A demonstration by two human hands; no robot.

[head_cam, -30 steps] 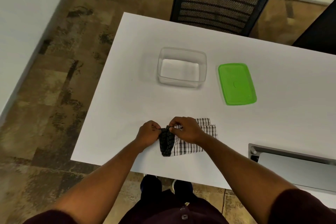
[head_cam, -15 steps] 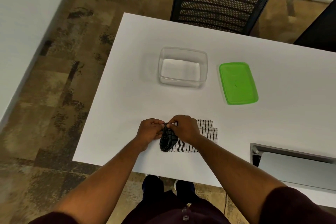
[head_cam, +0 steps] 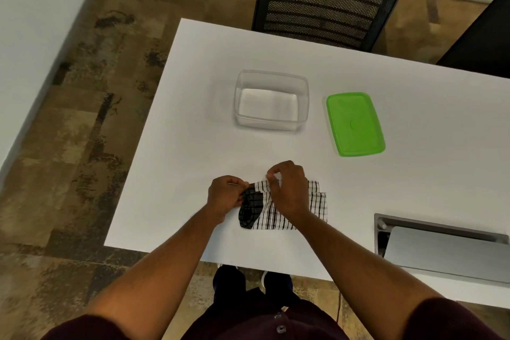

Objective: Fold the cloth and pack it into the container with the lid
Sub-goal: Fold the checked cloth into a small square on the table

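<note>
A black-and-white checked cloth (head_cam: 317, 205) lies partly folded near the front edge of the white table (head_cam: 193, 119). My left hand (head_cam: 225, 196) pinches its dark left corner. My right hand (head_cam: 288, 188) pinches the cloth's far edge just to the right, covering its middle. Further back stands a clear plastic container (head_cam: 271, 102), nothing inside it. Its green lid (head_cam: 354, 124) lies flat on the table to the container's right.
A black mesh chair (head_cam: 325, 0) stands at the table's far side. A grey cable tray with a flap (head_cam: 441, 246) is set into the table at the right front. The table's left edge drops to a brown patterned floor (head_cam: 82, 146).
My right hand has lifted the cloth's far edge and moved slightly back and right, away from my left hand. More of the dark corner and checked fabric shows between the hands.
</note>
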